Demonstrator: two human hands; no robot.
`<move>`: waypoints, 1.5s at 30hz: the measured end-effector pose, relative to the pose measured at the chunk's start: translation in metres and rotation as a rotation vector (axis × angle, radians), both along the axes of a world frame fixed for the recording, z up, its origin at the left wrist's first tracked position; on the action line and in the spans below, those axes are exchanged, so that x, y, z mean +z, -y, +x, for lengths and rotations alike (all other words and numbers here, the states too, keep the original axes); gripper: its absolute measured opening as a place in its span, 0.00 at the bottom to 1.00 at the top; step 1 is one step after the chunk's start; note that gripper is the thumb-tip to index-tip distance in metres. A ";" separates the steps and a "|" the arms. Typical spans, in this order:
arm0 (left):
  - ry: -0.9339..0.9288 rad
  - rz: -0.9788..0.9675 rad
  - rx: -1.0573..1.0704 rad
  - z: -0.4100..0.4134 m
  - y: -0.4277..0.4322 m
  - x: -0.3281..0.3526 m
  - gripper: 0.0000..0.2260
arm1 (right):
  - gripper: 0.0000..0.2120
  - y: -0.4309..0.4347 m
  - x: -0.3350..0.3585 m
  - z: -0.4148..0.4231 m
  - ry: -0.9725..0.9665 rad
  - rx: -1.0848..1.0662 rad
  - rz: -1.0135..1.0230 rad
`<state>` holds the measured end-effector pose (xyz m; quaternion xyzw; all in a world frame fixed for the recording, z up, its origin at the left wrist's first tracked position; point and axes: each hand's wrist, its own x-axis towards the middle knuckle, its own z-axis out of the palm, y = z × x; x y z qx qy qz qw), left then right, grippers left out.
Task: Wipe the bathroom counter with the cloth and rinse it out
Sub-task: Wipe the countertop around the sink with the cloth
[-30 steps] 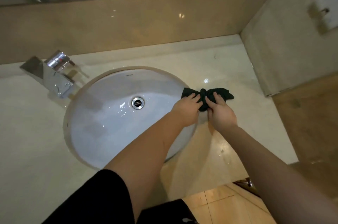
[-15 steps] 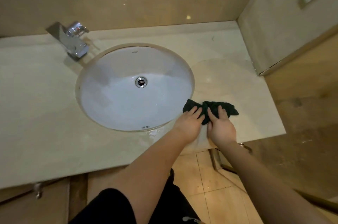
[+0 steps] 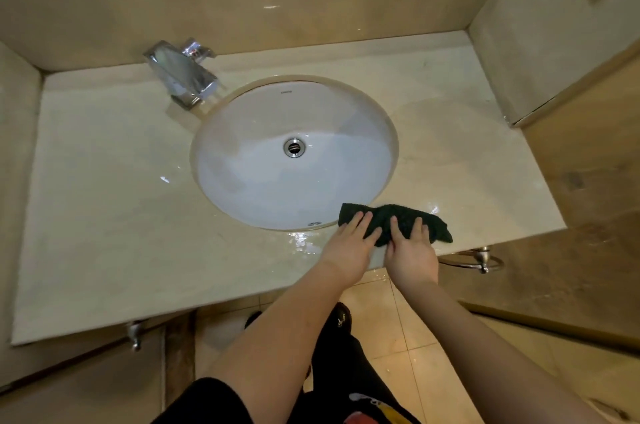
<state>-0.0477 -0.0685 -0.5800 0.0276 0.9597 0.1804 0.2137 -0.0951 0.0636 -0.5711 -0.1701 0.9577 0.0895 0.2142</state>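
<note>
A dark green cloth (image 3: 434, 224) lies crumpled on the pale marble counter (image 3: 104, 215), at the front right rim of the oval white sink (image 3: 263, 181). My left hand (image 3: 349, 247) presses flat on the cloth's left part with straight fingers. My right hand (image 3: 410, 250) presses on its middle, fingers spread and straight. Both hands sit near the counter's front edge. Water glistens on the counter just left of my left hand.
A chrome faucet (image 3: 183, 75) stands at the sink's back left. A beige wall (image 3: 519, 52) closes the counter's right end. A metal towel ring (image 3: 478, 259) hangs below the front edge on the right. Tiled floor (image 3: 398, 326) lies below.
Both hands have drawn the cloth along the sink's right rim toward the counter's front edge. The camera has pulled back and shows more of the counter.
</note>
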 end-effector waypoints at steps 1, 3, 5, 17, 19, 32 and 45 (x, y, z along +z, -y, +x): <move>0.004 0.000 0.007 0.009 0.010 0.001 0.26 | 0.27 0.009 0.001 0.009 0.006 0.020 0.013; 0.010 0.003 0.042 0.028 0.032 0.003 0.25 | 0.27 0.029 0.004 0.029 0.014 0.057 0.021; 0.008 -0.014 0.048 0.049 0.057 0.002 0.25 | 0.27 0.053 0.004 0.050 0.034 0.100 0.015; -0.017 -0.129 0.227 0.173 0.181 -0.003 0.25 | 0.29 0.187 -0.004 0.137 0.039 0.410 -0.071; -0.019 -0.134 0.258 0.182 0.188 -0.004 0.25 | 0.29 0.197 -0.004 0.140 0.025 0.460 -0.074; -0.011 -0.087 0.301 0.166 0.120 0.003 0.25 | 0.23 0.126 0.000 0.106 -0.042 0.445 -0.372; 0.054 -0.034 0.124 0.018 -0.049 0.002 0.27 | 0.17 -0.045 0.009 -0.032 -0.136 0.257 -0.150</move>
